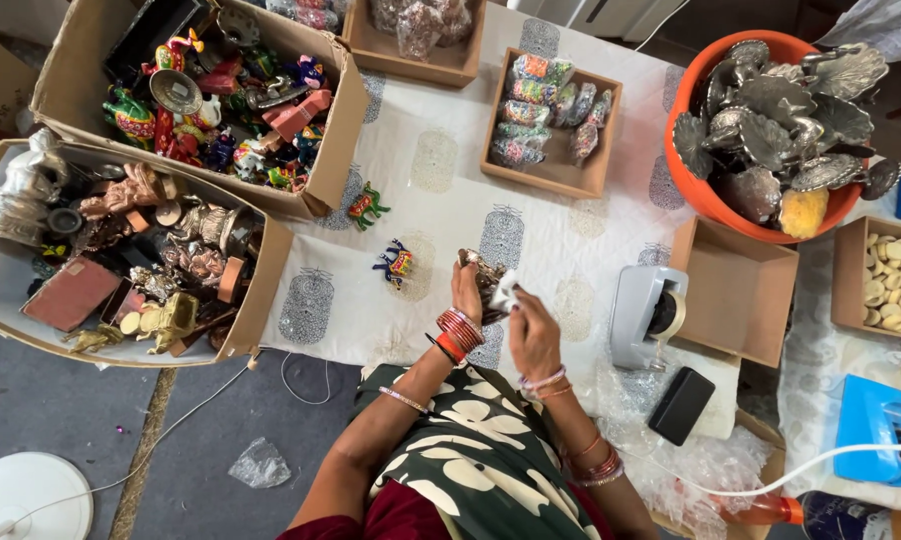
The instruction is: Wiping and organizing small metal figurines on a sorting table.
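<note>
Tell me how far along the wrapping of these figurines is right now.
Done, it seems: a small box holds several pieces already bagged in clear wrap. In hand: the left hand holds a metal figurine while the right hand presses a white scrap against it. Left: two painted animals loose on the cloth, two big cartons of figurines, and an orange tub of metal pieces, all unwrapped.

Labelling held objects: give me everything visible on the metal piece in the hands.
The small brownish, brass-looking ornate metal piece is held up over the white printed cloth, in front of the person. The left hand grips it from the left side; the right hand presses a small white scrap against its right side. It looks embossed and shiny. The hands hide much of it, so its full shape cannot be told.
</note>
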